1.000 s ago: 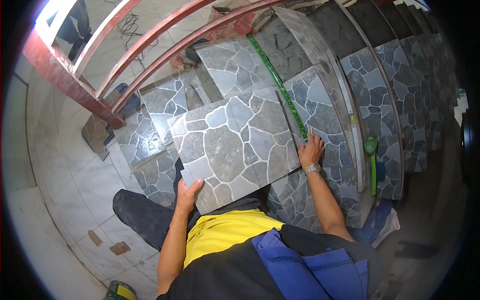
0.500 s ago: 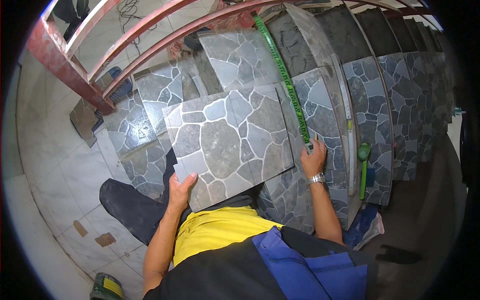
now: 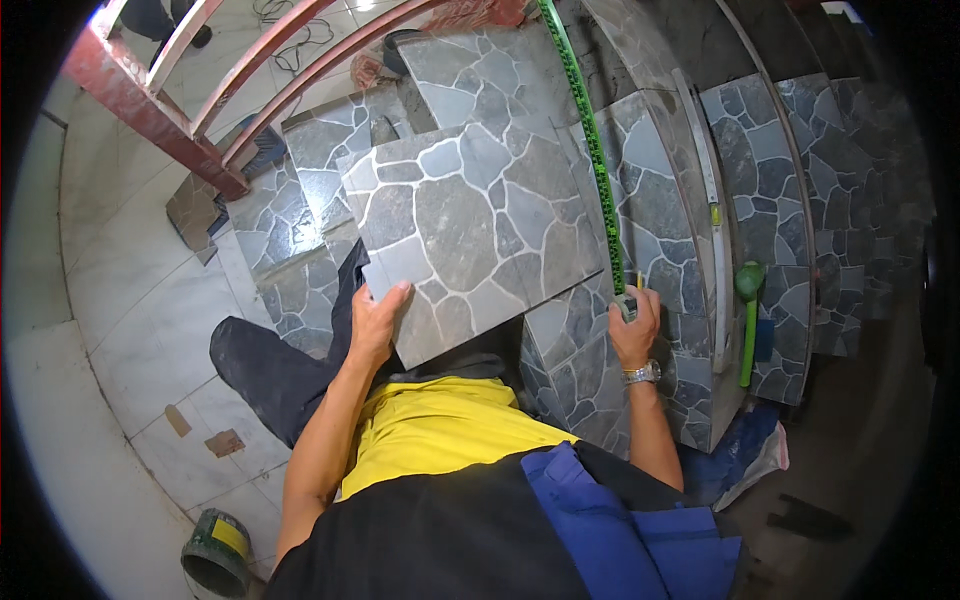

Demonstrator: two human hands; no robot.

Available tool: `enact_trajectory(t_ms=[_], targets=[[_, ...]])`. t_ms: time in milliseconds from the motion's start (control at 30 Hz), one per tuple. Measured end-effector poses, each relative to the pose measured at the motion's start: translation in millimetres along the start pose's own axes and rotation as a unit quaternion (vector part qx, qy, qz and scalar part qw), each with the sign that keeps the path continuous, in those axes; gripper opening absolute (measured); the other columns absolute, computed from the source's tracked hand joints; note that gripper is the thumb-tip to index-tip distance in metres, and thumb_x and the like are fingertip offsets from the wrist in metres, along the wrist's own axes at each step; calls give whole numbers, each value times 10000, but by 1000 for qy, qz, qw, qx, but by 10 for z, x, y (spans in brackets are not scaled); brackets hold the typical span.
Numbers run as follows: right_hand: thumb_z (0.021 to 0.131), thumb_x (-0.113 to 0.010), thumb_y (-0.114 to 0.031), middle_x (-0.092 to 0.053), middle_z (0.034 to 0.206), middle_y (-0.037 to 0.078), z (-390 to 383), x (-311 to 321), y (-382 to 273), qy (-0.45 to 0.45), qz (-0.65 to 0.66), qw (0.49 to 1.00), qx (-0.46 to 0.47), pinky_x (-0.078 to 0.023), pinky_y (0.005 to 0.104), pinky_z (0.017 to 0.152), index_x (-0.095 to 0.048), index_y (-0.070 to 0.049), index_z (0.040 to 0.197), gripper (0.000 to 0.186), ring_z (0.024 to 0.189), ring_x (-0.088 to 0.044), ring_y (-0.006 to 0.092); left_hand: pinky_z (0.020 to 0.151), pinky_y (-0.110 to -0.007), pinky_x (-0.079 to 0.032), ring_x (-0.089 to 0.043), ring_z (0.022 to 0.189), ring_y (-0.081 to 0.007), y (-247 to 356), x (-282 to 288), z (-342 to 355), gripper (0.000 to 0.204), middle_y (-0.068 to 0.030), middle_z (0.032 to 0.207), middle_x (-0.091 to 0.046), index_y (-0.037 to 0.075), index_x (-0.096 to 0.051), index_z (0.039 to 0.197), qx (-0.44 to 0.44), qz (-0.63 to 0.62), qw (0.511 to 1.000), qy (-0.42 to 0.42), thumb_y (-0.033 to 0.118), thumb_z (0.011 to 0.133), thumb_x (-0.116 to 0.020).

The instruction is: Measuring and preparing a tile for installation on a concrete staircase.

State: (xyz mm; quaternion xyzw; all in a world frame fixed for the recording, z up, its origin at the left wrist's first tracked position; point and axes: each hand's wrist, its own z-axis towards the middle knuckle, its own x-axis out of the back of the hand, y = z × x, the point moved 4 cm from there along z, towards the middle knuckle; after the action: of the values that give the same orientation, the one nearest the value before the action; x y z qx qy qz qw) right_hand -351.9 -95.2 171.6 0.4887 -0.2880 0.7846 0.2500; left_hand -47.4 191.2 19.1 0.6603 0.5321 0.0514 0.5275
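My left hand (image 3: 375, 322) grips a large square stone-pattern tile (image 3: 455, 205) by its near left corner, thumb on top. The tile is tilted above my lap and the stair tread. To its right, my right hand (image 3: 634, 325) is closed around a tape measure (image 3: 627, 305). Its green blade (image 3: 594, 140) runs out away from me along the tile's right side, over the step. What looks like a yellow pencil (image 3: 640, 282) pokes up between the fingers of that hand. The tape's far end lies near the top edge of the view.
Tiled steps (image 3: 760, 170) climb to the right. A long level (image 3: 712, 210) and a green-handled mallet (image 3: 749, 320) lie on them. Red railing (image 3: 170, 110) curves at the far left. Nearer are a bucket (image 3: 217, 550), cardboard scraps (image 3: 225, 443) and a blue plastic bag (image 3: 745, 450).
My view has shifted, so the steps sit differently in it. Both hands keep their grips, and the tape blade stays extended beside the tile.
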Motion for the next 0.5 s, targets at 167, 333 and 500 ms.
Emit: enact_trajectory(t_ms=[167, 333, 500], targets=[[753, -746, -81, -602, 1051, 176, -282, 92, -324, -45, 51, 998, -18, -492, 452, 913, -662, -10, 1067, 333, 1017, -607, 383, 890, -310, -498, -633, 972, -142, -11, 74, 13, 384, -54, 1116, -690, -14, -637, 1230, -31, 23, 999, 1, 208, 928, -723], [753, -753, -94, -616, 1029, 160, -485, 136, -434, -94, 87, 991, -28, -502, 435, 888, -665, -10, 1046, 317, 982, -624, 369, 884, -304, -500, -630, 966, -140, 147, -25, -52, 400, -57, 1113, -687, -9, -615, 1261, -49, 49, 998, 7, 213, 944, -717], [751, -759, -117, -620, 1010, 160, -594, 85, -764, -162, 133, 977, -41, -514, 414, 841, -672, -9, 1050, 330, 936, -637, 349, 872, -310, -505, -637, 957, -143, 110, -82, -59, 381, -68, 1097, -690, -15, -608, 1250, -112, 45, 992, 35, 159, 926, -704]])
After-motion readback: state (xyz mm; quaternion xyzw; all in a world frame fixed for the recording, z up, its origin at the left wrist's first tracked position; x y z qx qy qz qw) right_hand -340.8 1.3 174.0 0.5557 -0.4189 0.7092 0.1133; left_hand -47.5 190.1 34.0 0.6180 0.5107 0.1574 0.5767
